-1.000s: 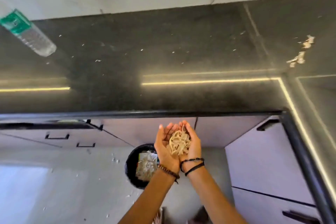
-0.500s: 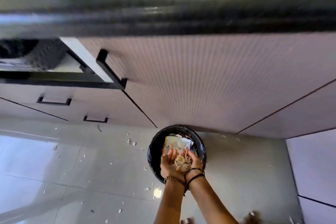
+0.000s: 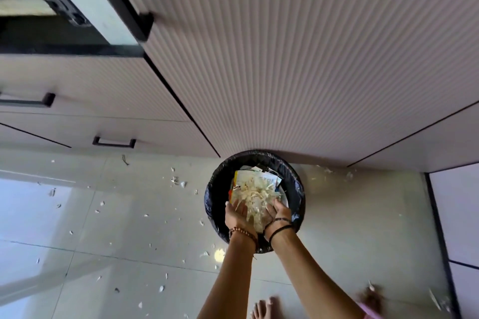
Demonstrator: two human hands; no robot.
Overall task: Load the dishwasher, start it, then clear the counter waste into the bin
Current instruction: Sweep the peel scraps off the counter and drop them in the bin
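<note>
Left hand [image 3: 237, 216] and right hand [image 3: 278, 215], grips wide and cupped together, release peelings [image 3: 255, 198]. The bin [image 3: 215, 194] stands directly below.

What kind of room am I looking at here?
Most likely a home kitchen: pale ribbed cabinet fronts with black bar handles, a glossy tiled floor strewn with pale scraps, and a round bin with a black liner standing against the cabinets.
</note>
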